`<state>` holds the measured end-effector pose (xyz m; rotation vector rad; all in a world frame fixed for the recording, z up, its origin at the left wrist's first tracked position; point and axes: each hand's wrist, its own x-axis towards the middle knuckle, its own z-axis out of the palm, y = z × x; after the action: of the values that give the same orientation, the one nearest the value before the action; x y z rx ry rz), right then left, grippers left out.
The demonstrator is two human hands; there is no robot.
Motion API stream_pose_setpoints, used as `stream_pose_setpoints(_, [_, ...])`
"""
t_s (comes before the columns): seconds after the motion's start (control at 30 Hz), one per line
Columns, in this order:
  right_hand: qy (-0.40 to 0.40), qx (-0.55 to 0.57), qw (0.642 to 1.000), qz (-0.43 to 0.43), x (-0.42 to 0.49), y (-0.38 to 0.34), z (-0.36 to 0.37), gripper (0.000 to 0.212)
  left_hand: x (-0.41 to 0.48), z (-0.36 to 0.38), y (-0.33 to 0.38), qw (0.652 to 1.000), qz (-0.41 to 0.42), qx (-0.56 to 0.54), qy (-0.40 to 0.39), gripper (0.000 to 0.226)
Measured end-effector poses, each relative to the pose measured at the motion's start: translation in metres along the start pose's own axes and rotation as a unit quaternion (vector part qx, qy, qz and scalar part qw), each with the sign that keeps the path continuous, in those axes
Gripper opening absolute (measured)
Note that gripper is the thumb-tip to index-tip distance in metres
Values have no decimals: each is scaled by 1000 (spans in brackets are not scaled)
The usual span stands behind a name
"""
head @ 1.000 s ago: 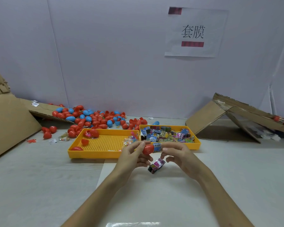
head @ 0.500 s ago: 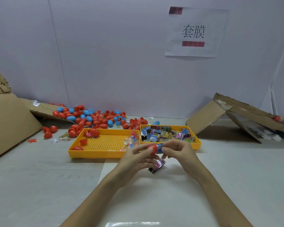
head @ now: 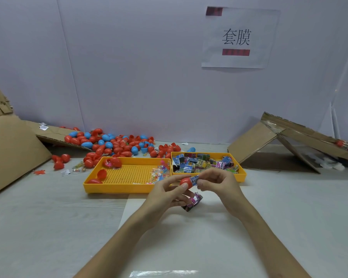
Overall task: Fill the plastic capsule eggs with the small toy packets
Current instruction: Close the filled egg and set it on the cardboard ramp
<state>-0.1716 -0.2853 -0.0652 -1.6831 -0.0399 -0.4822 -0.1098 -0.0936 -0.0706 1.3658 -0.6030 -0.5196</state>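
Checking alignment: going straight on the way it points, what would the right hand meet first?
Probably the red egg in the left hand; the right hand pinches a packet at its mouth.

Our left hand point(head: 165, 195) holds a red egg half point(head: 184, 181), and our right hand point(head: 219, 183) pinches a blue packet point(head: 194, 179) at its mouth, above the surface point(head: 48, 227), near two yellow trays point(head: 119, 189).

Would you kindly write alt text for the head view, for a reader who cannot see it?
A left hand holds a red egg while the right hand pinches a blue packet at its open end. Behind them sit two yellow trays, the right one full of packets, and a pile of red and blue eggs.
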Motion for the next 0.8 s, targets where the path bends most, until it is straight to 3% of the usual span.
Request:
stream_pose_setpoints(0.17, [30,-30,999,-16,2,0,4,29,3,0,-1,1000,8,13,15,29])
stream_pose_setpoints(0.53, [-19,7,1000,-7,-2,-3,6,23,4,-3,-5,1000,6,25,17,20])
stream_pose_setpoints(0.8, [-20,-41,998,-37,-1,-2,11,19,6,-3,-8,999,17,39,24,21])
